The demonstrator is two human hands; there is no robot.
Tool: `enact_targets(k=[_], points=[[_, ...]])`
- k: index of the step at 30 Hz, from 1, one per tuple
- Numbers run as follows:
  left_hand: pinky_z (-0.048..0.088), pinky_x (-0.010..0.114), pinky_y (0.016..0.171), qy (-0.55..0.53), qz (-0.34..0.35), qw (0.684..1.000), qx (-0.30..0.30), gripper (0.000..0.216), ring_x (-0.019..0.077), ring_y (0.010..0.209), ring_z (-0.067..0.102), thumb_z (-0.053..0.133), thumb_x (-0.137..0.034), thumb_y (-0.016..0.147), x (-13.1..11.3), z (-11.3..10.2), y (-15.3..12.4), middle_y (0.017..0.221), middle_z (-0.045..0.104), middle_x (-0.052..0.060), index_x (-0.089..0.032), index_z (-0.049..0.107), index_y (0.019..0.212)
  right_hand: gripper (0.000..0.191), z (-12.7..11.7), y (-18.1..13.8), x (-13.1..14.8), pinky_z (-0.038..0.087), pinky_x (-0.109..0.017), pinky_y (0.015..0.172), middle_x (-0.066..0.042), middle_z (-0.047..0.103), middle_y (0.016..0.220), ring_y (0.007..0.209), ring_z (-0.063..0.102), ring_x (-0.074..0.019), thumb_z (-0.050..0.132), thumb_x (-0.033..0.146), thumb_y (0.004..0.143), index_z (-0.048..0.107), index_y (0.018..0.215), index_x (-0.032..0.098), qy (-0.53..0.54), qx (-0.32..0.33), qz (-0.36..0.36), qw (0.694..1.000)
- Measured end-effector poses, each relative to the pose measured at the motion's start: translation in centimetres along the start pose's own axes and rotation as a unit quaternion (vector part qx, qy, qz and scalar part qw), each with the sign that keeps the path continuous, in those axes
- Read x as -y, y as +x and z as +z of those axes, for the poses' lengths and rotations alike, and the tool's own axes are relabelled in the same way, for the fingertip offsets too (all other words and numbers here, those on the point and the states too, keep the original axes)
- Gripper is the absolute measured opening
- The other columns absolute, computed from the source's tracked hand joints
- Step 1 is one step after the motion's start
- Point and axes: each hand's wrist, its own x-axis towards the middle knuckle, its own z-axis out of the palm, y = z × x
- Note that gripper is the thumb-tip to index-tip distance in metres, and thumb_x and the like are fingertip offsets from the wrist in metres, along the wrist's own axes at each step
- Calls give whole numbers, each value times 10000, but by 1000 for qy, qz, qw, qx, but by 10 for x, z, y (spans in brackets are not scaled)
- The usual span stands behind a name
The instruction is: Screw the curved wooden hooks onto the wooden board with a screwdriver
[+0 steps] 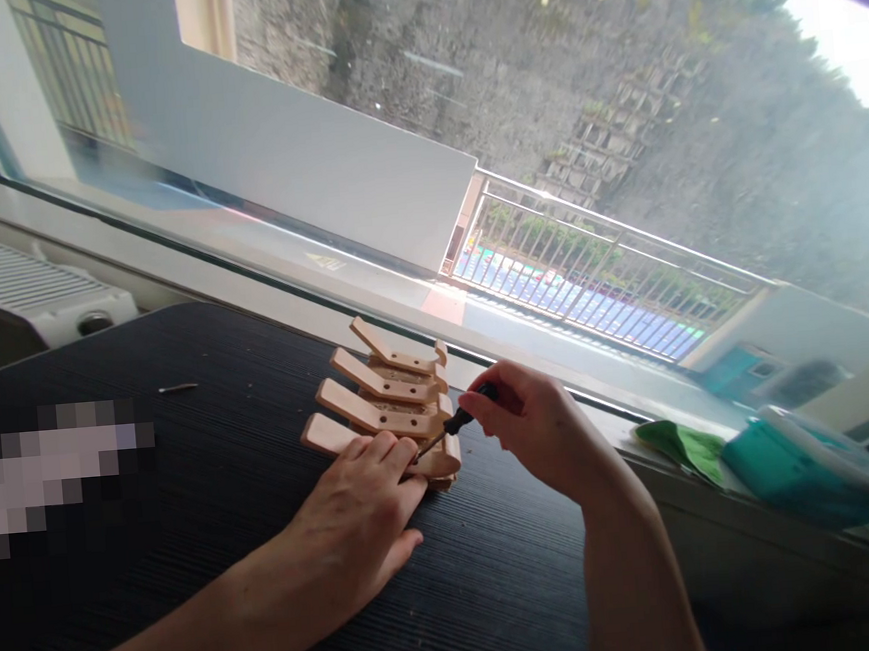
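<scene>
Nearest to my camera, a bare left forearm crosses the lower edge of the view and ends in the left hand (359,512), laid flat-knuckled over a rack of pale, smooth-looking wooden hooks (370,411). Its fingers bend down onto the closest hook, with the thumb held apart; whether they also grip underneath, I cannot tell. From the other side I have the right hand (536,418) pinching the handle of a small black-handled screwdriver with a thin metal shaft (458,421) between thumb and fingers. The shaft slants down to the wood just beside the left fingertips — the exact seat of the tip is too small for me to make out.

The rack sits on the dark, wood-grained surface (250,460), near its window-side edge, its four angled arms pointing left and its curled ends right. A slim pale sliver (179,388) lies well apart from it; a crumpled green cloth (677,447) rests beyond the right forearm.

I judge the rack light and stiff, fairly sturdy in the body, but apt to skid or pivot under a sideways push. I'd hold it low, across the base and the hook's broad root — the outstretched arms would give unwanted leverage.
</scene>
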Motion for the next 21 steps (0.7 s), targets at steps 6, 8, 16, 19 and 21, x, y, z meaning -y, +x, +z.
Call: enact_targets(k=[6, 8, 16, 19, 21], points=[[383, 471, 989, -6, 1, 1000, -2, 376, 289, 1099, 480, 654, -264, 750, -1, -1, 0, 1154, 566, 75, -235, 628, 1124, 209, -3, -4, 4, 366, -217, 496, 50, 533, 608, 533, 484, -99, 550, 391, 863, 627, 991, 244, 9, 17, -9, 1000], [381, 469, 992, -6, 3, 1000, -4, 377, 287, 1100, 480, 650, -258, 752, -2, -1, 0, 1160, 564, 76, -232, 626, 1127, 200, -5, -5, 3, 379, -222, 512, 44, 545, 625, 551, 495, -102, 532, 365, 874, 632, 997, 242, 25, 26, -10, 999], [389, 464, 981, -1, -11, 1000, 13, 335, 287, 1085, 485, 656, -269, 743, -1, -2, 2, 1144, 572, 73, -232, 654, 1076, 231, -2, -1, -1, 372, -228, 502, 32, 563, 612, 542, 487, -104, 542, 426, 866, 619, 868, 209, 17, 6, 2, 1000], [383, 463, 989, -1, -10, 1000, 13, 325, 287, 1091, 483, 656, -269, 741, -1, -2, 2, 1152, 569, 76, -224, 655, 1064, 254, 1, 1, 0, 359, -227, 488, 34, 562, 587, 525, 476, -104, 536, 455, 866, 595, 835, 209, 12, -1, 8, 1000], [379, 464, 994, -2, -8, 1000, 10, 327, 287, 1097, 480, 657, -271, 742, -1, -2, 1, 1156, 567, 77, -226, 654, 1066, 261, 2, 2, 1, 357, -226, 488, 35, 555, 584, 524, 472, -103, 530, 461, 868, 591, 828, 211, 2, -7, 10, 1000]])
